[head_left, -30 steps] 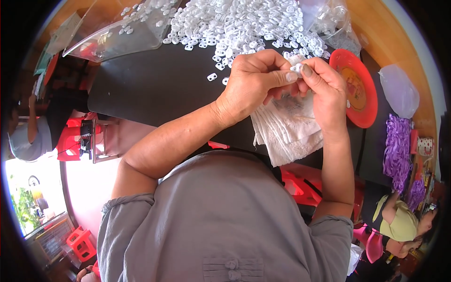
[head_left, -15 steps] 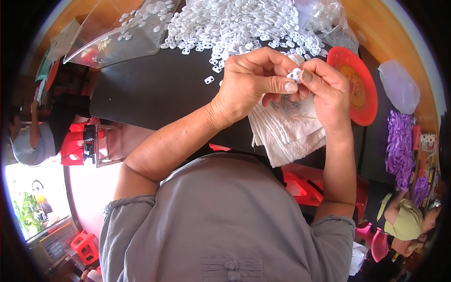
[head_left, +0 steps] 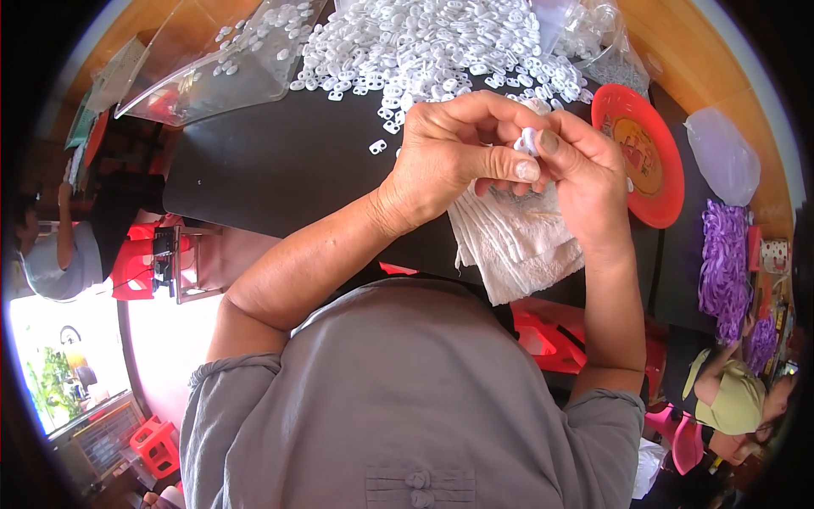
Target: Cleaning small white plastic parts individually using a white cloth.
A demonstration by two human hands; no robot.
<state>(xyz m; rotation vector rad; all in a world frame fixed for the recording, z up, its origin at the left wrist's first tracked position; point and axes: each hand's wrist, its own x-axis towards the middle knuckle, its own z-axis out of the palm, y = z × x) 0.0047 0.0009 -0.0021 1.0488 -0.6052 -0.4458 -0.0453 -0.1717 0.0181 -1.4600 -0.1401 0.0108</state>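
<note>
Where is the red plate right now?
In the head view, the red plate is on the right, just right of the right hand and just below the clear plastic bag.

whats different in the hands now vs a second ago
The small white piece has been turned to a narrower view and sits slightly lower in the picture. The left hand's thumb has shifted down, toward the body. The right hand still pinches the piece. The white pile, red plate and cloth stayed put.
</note>
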